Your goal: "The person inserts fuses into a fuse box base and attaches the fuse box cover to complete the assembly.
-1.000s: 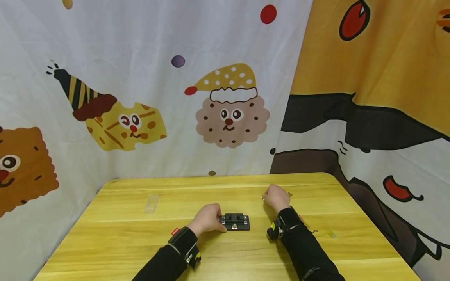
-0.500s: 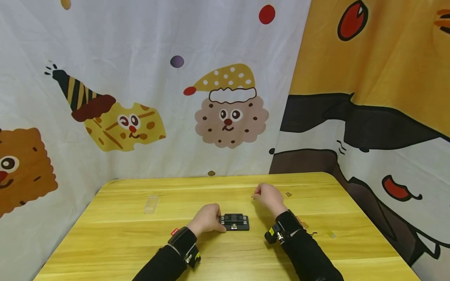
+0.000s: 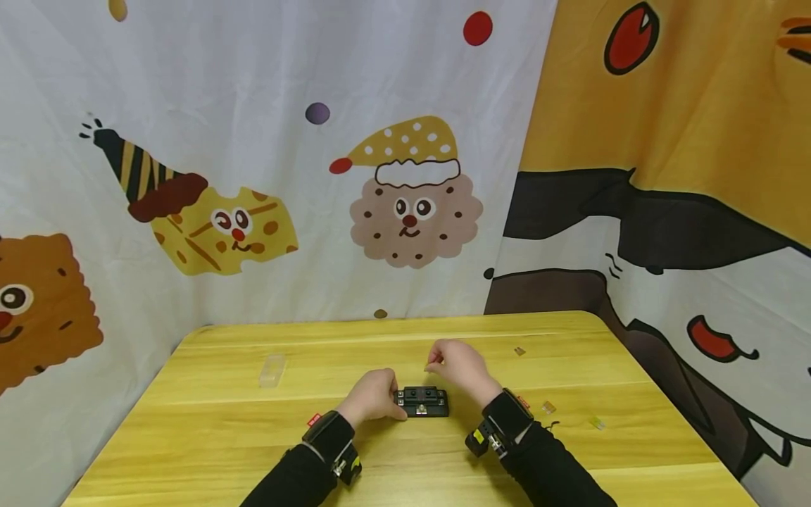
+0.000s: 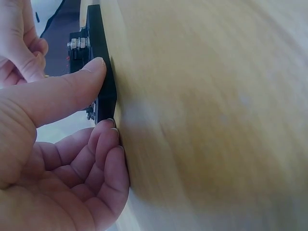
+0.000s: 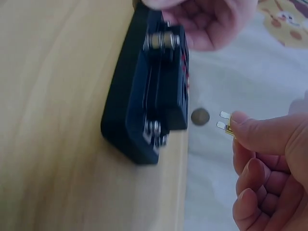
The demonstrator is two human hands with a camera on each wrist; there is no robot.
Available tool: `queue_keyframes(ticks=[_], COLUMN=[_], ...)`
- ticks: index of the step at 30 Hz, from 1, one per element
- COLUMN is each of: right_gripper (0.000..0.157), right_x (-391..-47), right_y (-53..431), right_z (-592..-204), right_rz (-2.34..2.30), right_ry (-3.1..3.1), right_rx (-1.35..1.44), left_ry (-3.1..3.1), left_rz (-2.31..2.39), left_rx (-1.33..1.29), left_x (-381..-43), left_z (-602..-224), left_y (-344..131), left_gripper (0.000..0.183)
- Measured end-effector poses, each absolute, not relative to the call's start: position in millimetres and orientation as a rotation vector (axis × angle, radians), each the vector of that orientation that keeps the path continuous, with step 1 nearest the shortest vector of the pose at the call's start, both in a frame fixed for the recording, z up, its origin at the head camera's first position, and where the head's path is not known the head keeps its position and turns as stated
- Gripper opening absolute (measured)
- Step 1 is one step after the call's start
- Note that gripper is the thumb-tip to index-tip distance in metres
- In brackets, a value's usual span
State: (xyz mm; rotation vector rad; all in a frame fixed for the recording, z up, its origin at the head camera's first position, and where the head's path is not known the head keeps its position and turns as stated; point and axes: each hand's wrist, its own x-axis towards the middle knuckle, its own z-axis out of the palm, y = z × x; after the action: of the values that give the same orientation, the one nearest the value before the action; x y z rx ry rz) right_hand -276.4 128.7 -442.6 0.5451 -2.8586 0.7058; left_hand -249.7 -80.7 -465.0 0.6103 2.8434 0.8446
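A black fuse block [image 3: 422,401] with metal terminal screws lies on the table. My left hand [image 3: 370,396] grips its left end, thumb on the near edge; in the left wrist view the thumb [image 4: 72,91] presses against the base's side. Between right thumb and forefinger I pinch a small yellowish blade fuse [image 5: 230,126], its two flat prongs pointing out toward the block. The right hand [image 3: 462,367] is raised above and behind the block's right end, apart from it. The other right fingers are loosely curled. In the head view the fuse is mostly hidden.
Loose small blade fuses lie to the right: one far back [image 3: 519,351], an orange one [image 3: 548,407] and a yellow-green one [image 3: 598,422]. A little dark piece [image 3: 553,425] sits near the right sleeve. A clear plastic box [image 3: 272,370] stands on the left of the wooden table [image 3: 190,436].
My right hand has moved left from the right side of the table toward the fuse block, with the fuse pinched. The left hand and the block have stayed in place.
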Motion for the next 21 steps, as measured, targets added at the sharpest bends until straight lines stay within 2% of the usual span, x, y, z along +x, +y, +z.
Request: queue_keyframes(ticks=[11, 21], right_gripper=[0.02, 0.02], right_x=[-267, -265], right_y=[111, 107], right_z=[-444, -447], right_rz=[0.628, 0.596], right_ry=[-2.827, -2.83], right_rx=[0.754, 0.806], left_ry=[2.854, 2.855], left_rz=[0.849, 0.859], left_rx=[0.64, 0.658], left_x=[-251, -251], left_z=[-465, -465], left_y=[-82, -82], left_gripper=[0.045, 0.045])
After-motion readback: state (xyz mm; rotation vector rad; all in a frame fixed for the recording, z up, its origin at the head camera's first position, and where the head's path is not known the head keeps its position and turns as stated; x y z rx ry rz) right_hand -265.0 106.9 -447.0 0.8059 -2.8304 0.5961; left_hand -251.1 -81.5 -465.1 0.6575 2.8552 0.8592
